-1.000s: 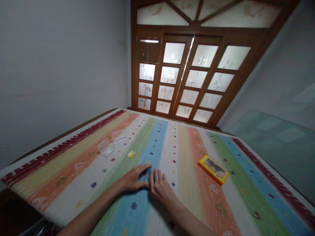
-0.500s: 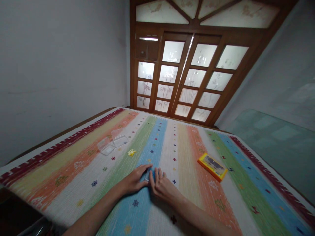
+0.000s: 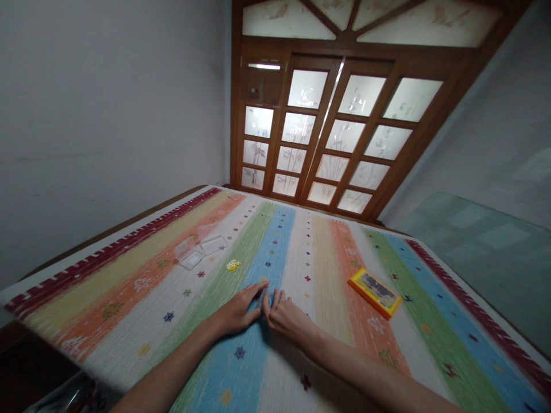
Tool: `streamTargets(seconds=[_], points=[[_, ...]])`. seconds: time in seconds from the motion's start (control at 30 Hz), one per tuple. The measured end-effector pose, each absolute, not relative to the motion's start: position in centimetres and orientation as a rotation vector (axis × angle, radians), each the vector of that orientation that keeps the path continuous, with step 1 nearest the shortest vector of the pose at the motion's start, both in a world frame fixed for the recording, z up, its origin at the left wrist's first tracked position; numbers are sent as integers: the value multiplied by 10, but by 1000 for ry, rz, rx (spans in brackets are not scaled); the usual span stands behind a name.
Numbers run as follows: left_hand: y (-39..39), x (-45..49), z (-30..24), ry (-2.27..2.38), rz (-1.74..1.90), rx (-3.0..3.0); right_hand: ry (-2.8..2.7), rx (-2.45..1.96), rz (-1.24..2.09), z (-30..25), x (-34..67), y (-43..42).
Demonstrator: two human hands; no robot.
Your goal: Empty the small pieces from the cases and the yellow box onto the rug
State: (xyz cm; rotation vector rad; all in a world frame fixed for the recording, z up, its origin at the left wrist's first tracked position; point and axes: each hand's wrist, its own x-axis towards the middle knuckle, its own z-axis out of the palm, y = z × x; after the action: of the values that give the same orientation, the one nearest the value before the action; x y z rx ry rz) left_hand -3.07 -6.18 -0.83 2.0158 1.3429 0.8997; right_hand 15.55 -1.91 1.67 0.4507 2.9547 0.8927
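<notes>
My left hand (image 3: 241, 310) and my right hand (image 3: 282, 315) meet over the blue stripe of the striped cloth, near the middle of the view. Between their fingertips is a small bluish, see-through-looking piece (image 3: 260, 295), mostly hidden by the fingers. Its kind I cannot make out. Fingers of my left hand curve around its far side with the thumb at the near side; those of my right hand are bent and pressed against its right. Beyond the hands, slightly left, lies a small yellow patterned piece (image 3: 233, 265).
An opened clear plastic case (image 3: 192, 259) lies on the cloth at the left. To the right rests a flat yellow-and-orange box (image 3: 375, 292) with a dark picture on top. The striped cloth (image 3: 241, 384) covers the table. A pale green panel (image 3: 486, 241) leans at the right.
My right hand's fingers have closed in nearer my left fingertips, and less of the bluish piece shows. The whole view has shifted slightly; the things on the cloth lie as before.
</notes>
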Motion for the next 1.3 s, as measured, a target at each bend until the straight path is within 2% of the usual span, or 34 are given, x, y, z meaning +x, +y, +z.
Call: streamTargets(seconds=[0.37,0.6,0.77,1.03,1.3], points=[[-60,-27,-4,1384,962,1882,3189,508,281,35,183,7],[-57,-24,-5,1387,983,1836,3251,481,282,22,184,14],[-56,-23,-4,1406,996,1834,3107,547,175,40,183,20],[-54,-21,-2,1402,1020,1808,2887,354,353,64,166,13],[-55,-19,-1,1403,1054,1806,2888,440,200,73,175,16]])
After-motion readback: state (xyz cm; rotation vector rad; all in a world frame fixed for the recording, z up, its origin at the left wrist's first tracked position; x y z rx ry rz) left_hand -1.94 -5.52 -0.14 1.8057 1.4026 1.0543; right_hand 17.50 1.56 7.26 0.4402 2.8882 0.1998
